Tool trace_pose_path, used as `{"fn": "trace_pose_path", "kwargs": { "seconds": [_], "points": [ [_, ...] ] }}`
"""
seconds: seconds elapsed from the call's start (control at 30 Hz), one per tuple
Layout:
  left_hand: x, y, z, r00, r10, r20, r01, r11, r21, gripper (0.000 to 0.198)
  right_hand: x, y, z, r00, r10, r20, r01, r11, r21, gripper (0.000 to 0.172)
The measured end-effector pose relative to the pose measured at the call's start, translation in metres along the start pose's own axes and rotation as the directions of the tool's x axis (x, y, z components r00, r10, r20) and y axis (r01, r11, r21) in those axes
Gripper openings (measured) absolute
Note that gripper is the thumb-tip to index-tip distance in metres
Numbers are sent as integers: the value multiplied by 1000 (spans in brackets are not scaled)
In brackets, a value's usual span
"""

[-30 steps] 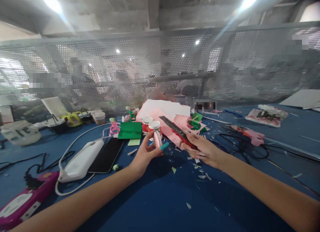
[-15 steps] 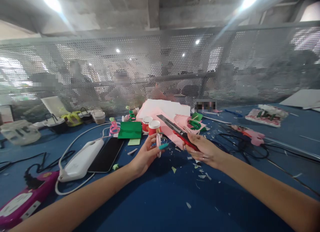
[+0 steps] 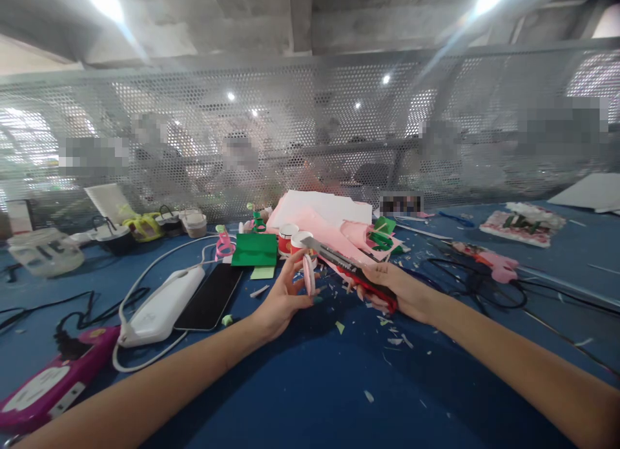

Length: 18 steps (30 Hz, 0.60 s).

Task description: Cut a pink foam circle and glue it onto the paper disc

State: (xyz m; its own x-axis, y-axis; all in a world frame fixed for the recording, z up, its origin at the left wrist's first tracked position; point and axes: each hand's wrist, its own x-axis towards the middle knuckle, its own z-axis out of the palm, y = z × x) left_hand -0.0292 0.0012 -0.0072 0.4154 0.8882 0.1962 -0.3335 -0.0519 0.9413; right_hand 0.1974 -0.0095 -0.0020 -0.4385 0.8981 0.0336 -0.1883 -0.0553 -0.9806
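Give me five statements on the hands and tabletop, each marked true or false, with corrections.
1. The right hand holds a utility knife. True.
2. The left hand is empty. False: it holds a pink-and-white disc.
3. The knife is fully retracted. False: its blade is out.
4. The dark phone lies between the white device and the left hand. True.
5. The purple power strip is at far right. False: the purple power strip is at far left.

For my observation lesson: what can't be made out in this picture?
In the head view:
Cutter: grip partly hidden by the right hand.
Pink-and-white disc: far face turned away.
Front cup: partly covered by the left hand.
Purple power strip: left end cut off by picture edge.
People: blurred behind perforated panel.
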Motion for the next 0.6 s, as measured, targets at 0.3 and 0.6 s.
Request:
{"fn": "trace_pose_path", "kwargs": {
  "seconds": [0.3,0.6],
  "points": [
    [1,0,2,997,25,-80,-16,993,113,67,-2,-1,-3,994,46,104,-45,999,-13,38],
    [1,-10,-8,948,266,-177,-147,855,498,71,-4,-5,0,999,6,47,-9,998,61,39]
  ]
}}
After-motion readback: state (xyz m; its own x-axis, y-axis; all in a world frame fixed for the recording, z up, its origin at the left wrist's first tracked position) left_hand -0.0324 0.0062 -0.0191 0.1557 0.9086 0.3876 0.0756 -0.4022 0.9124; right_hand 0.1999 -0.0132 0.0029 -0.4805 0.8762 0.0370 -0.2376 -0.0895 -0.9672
